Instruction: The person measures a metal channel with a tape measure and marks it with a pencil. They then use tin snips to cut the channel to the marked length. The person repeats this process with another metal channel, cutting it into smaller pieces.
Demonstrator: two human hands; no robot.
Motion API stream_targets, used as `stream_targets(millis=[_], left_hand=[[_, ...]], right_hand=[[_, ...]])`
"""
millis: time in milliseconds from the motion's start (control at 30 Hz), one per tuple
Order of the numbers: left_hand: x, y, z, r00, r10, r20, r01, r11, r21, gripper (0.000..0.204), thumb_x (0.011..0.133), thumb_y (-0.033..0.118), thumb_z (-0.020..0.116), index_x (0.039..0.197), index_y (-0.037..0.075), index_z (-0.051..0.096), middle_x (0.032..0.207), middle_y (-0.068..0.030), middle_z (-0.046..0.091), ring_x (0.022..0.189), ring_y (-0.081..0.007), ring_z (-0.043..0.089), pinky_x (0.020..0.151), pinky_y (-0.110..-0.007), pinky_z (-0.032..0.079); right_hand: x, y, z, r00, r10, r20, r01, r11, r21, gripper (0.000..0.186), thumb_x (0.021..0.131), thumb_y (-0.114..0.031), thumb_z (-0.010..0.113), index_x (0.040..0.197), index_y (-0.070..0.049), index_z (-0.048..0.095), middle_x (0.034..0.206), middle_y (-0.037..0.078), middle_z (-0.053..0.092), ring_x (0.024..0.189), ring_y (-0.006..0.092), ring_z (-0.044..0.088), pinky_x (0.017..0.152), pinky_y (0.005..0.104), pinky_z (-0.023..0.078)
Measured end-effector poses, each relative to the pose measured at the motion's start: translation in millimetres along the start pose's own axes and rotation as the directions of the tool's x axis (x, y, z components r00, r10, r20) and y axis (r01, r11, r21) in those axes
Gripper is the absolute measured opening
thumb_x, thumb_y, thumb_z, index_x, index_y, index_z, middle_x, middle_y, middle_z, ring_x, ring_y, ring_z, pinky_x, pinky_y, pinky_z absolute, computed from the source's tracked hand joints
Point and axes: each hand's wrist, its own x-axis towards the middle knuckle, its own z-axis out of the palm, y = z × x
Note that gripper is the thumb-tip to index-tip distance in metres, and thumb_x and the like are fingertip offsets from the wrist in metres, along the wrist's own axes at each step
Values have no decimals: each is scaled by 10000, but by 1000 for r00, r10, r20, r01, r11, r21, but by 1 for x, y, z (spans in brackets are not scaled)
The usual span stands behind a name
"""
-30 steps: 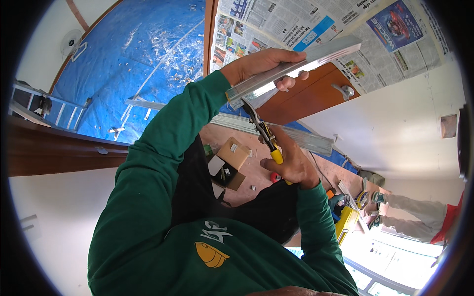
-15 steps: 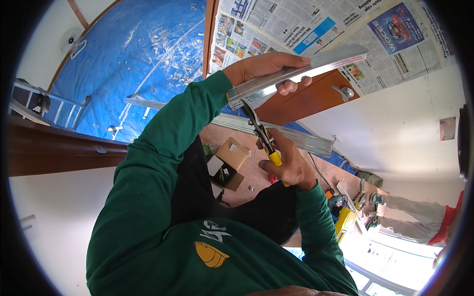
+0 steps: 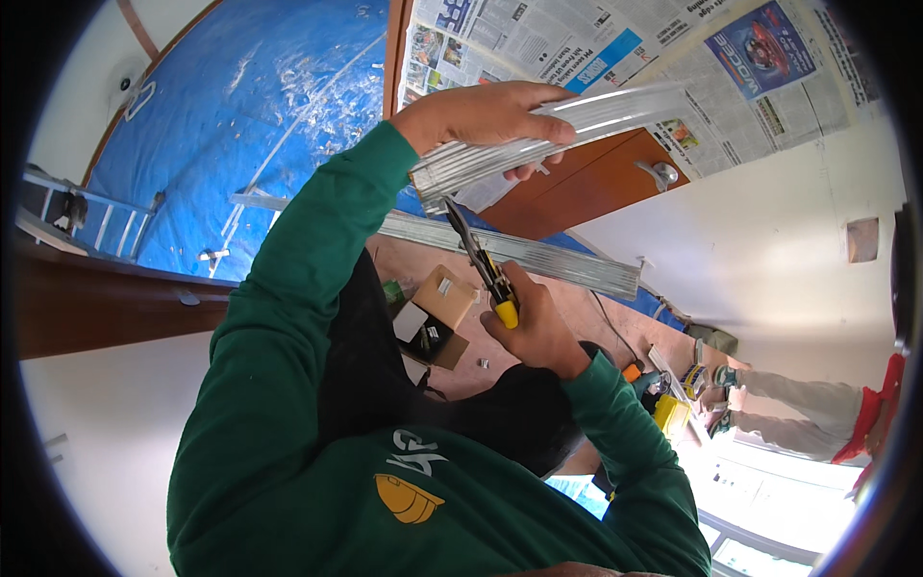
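My left hand point(image 3: 490, 120) is closed round a long silver metal channel point(image 3: 471, 163), thumb on top and fingertips showing beneath. The channel slants up to the right, its ribbed face toward me. In my right hand point(image 3: 543, 327) are metal snips point(image 3: 490, 274) with yellow-ended handles, the fingers wrapped round the grips. Their jaws point up and meet the channel's lower left end; whether they are closed on the metal I cannot tell. Below the held piece lie more silver metal channels point(image 3: 529, 255), side by side.
An opened cardboard box point(image 3: 447, 298) sits on the floor by my legs. Blue sheeting point(image 3: 279, 106) and a ladder point(image 3: 120, 221) are at the left. Newspaper point(image 3: 615, 62) covers part of a brown door point(image 3: 601, 188). A person point(image 3: 798, 404) stands at the right near a yellow case point(image 3: 673, 413).
The held channel has turned so that more of its ribbed face shows. Both hands sit slightly further left in the picture, as does the background. The snips stay at the channel's end.
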Motion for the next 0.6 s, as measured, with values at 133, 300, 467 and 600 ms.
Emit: stream_targets(millis=[133, 300, 467, 600], left_hand=[[-2, -2, -38, 921, 164, -354, -171, 985, 12, 709, 1069, 376, 753, 1621, 58, 442, 1099, -142, 735, 757, -196, 735, 671, -365, 652], [3, -10, -70, 535, 260, -804, -540, 837, -88, 628, 1057, 312, 777, 1503, 57, 417, 1141, -160, 677, 790, -245, 742, 683, -416, 663], [7, -7, -54, 419, 267, -868, -644, 761, -77, 460, 1077, 277, 747, 1355, 59, 452, 1141, -140, 636, 802, -257, 720, 660, -430, 642], [12, 3, -35, 395, 302, -867, -668, 742, -46, 445, 1087, 258, 731, 1359, 51, 446, 1116, -157, 629, 781, -262, 715, 646, -438, 642]], right_hand=[[6, 1, -3, 997, -31, -72, 31, 1000, 2, 681, 883, -158, 813, 1435, 36, 464, 1121, 202, 608, 1041, 332, 606, 954, 449, 506], [13, -5, -6, 982, -23, -186, 43, 993, 107, 831, 886, -237, 812, 1537, 69, 396, 1249, 290, 611, 1167, 445, 618, 1047, 501, 494], [23, -10, -7, 973, -7, -233, 48, 984, 169, 761, 872, -239, 824, 1463, 47, 438, 1136, 208, 588, 1053, 341, 589, 982, 457, 507], [28, -10, -7, 963, -6, -270, 72, 970, 233, 623, 861, -225, 841, 1310, 11, 480, 1083, 164, 580, 999, 292, 575, 937, 434, 512]])
